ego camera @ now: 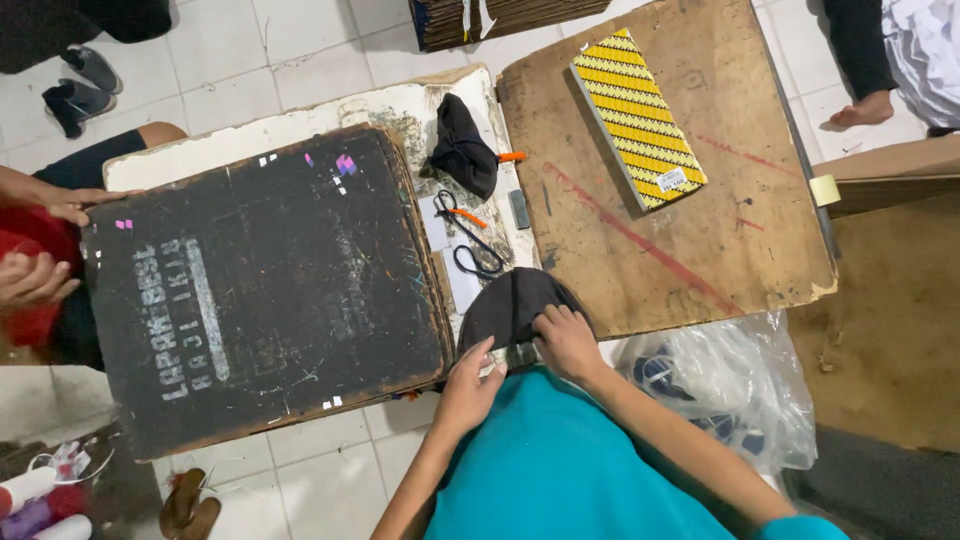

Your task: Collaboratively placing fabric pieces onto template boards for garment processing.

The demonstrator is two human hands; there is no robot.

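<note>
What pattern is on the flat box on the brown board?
Yellow and black diagonal stripes on the box, clearest in the head view.

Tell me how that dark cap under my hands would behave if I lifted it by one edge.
The dark cap looks like soft cloth, so it would probably droop and fold. It bends under the left hand and right hand, hinting it is light and not fragile. Lying flat on the board, it seems unlikely to roll or slip.

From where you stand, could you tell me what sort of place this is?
Probably a small home sewing or craft workshop set up on a tiled floor: low worn boards serve as benches, scissors lie beside dark cloth, and both hands work a dark cap.
</note>
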